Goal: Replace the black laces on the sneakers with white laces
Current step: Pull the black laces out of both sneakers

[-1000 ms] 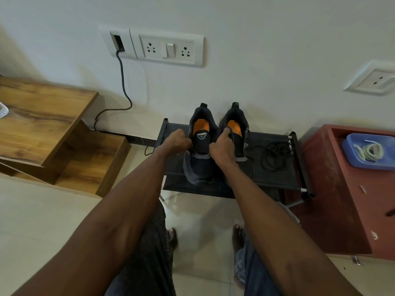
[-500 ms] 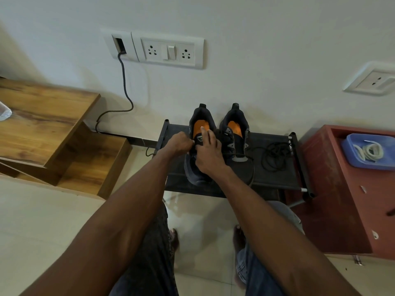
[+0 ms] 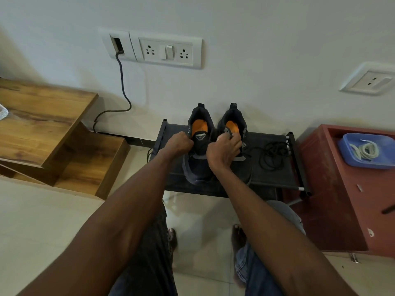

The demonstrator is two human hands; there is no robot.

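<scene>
Two black sneakers with orange insoles stand side by side on a low black rack [image 3: 275,178], heels against the wall. My left hand [image 3: 178,143] grips the left edge of the left sneaker [image 3: 199,133] near its collar. My right hand [image 3: 224,151] lies over the gap between the shoes and pinches the tongue of the right sneaker [image 3: 233,122]. A loose tangle of black laces [image 3: 272,153] lies on the rack to the right of the shoes. Coiled white laces [image 3: 364,149] sit in a blue tray [image 3: 350,158].
The blue tray rests on a red cabinet [image 3: 333,201] at the right. Wooden stepped shelves [image 3: 53,133] stand at the left. A dark cable [image 3: 123,86] hangs from the wall socket plate [image 3: 168,50]. My bare feet and knees are below on the tiled floor.
My right hand moved from the left sneaker's tongue rightwards to the right sneaker's tongue. My left hand stayed on the left sneaker's edge.
</scene>
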